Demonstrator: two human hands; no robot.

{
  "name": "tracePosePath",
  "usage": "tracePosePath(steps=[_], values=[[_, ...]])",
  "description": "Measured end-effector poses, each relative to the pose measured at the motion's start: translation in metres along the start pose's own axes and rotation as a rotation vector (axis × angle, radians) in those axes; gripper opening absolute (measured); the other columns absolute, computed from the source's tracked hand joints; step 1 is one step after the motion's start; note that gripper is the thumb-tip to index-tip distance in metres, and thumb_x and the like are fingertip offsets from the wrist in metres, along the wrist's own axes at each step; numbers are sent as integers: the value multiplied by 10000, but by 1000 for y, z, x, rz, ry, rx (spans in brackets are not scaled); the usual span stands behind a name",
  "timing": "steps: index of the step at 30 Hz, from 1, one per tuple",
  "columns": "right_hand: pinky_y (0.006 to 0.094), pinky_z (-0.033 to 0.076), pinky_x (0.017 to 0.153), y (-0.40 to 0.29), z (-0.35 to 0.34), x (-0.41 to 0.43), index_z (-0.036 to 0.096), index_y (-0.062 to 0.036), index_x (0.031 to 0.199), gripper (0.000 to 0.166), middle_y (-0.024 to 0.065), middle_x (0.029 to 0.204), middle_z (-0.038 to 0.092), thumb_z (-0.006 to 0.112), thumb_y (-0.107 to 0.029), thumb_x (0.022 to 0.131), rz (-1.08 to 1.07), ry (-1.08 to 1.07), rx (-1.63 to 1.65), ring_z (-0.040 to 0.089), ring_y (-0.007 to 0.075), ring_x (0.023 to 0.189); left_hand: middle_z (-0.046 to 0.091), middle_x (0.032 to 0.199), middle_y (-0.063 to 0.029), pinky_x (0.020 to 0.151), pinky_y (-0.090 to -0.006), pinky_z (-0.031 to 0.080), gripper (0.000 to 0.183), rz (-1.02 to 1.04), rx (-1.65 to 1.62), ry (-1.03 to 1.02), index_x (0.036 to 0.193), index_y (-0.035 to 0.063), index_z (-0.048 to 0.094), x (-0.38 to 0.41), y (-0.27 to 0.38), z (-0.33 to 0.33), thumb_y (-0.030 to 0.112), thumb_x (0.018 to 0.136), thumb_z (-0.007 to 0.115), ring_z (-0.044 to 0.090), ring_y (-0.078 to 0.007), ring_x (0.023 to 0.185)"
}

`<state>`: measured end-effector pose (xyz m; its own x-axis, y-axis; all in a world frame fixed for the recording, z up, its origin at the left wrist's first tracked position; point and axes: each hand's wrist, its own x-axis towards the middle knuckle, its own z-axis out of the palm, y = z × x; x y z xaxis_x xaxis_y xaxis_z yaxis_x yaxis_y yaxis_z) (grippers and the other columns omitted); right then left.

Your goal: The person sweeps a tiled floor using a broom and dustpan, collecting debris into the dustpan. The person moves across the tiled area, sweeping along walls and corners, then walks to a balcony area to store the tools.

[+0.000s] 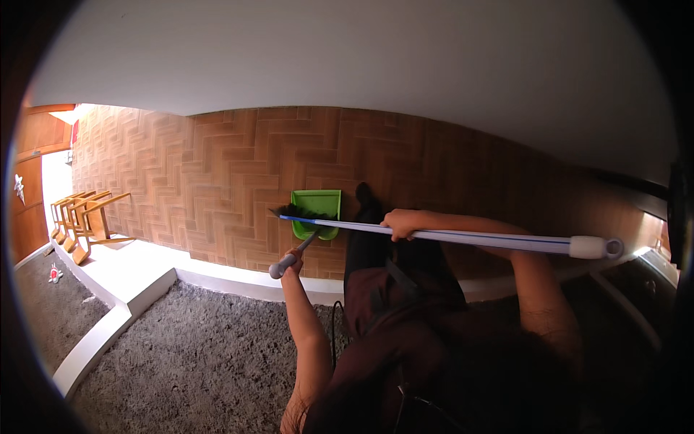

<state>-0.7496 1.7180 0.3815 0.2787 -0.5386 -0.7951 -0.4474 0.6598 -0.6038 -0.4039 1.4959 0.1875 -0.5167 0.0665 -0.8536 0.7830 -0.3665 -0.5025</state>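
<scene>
A green dustpan [325,202] lies on the wood-look herringbone floor in front of me. Its grey handle [309,240] slants up toward me, and my left hand [294,261] is wrapped around it just below the rounded end. My right hand [400,222] grips the long white-and-blue handle of a broom [488,237], which runs nearly level across my view to a hanging loop at the right. The broom's dark bristles [293,210] overlap the pan's left side; whether they touch it I cannot tell. Any sweepings in the pan are too dark to make out.
A pale wall [347,54] borders the far side of the floor [233,163]. Nearer me, a white raised curb [227,281] edges a rough grey surface [217,347]. Several wooden chairs [97,219] stand at the left by a wooden door [30,209]. My dark shoe [366,194] is right of the pan.
</scene>
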Motion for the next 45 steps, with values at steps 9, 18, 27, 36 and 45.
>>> tracePosePath(steps=[9, 18, 27, 36, 45], values=[[296, 459, 425, 38, -33, -133, 421, 20, 1070, 477, 170, 614, 548, 515, -57, 608, 193, 429, 64, 543, 204, 424, 374, 599, -74, 422, -200, 395, 90, -71, 134, -75, 729, -7, 340, -40, -28, -21, 55, 794, 331, 399, -130, 467], [294, 459, 402, 163, -64, -117, 451, 14, 1056, 461, 158, 655, 565, 583, -40, 618, 400, 450, -21, 555, 191, 453, 365, 612, -74, 404, -190, 379, 114, -133, 198, -137, 736, -39, 332, -70, -37, -74, 55, 794, 361, 376, -109, 461], [258, 412, 361, 185, -70, -214, 372, -39, 1150, 480, 104, 588, 503, 468, -33, 680, 229, 380, 158, 480, 127, 386, 371, 670, -80, 452, -205, 424, 99, -118, 120, -336, 743, -34, 327, -69, -98, -160, 45, 797, 353, 376, -102, 493], [296, 440, 393, 290, -11, -172, 239, -13, 1202, 784, 169, 825, 508, 696, -100, 572, 273, 233, 31, 521, 185, 470, 365, 660, -85, 455, -205, 411, 125, 3, 57, -386, 765, -55, 325, -87, -145, -294, 62, 802, 343, 380, -119, 502], [239, 383, 355, 242, 0, -226, 376, -76, 1155, 510, 57, 661, 479, 572, -72, 685, 103, 79, 95, 438, 94, 397, 401, 628, -109, 400, -183, 398, 129, 188, -44, -365, 786, -84, 315, -90, -161, -440, 41, 798, 343, 391, -108, 436]])
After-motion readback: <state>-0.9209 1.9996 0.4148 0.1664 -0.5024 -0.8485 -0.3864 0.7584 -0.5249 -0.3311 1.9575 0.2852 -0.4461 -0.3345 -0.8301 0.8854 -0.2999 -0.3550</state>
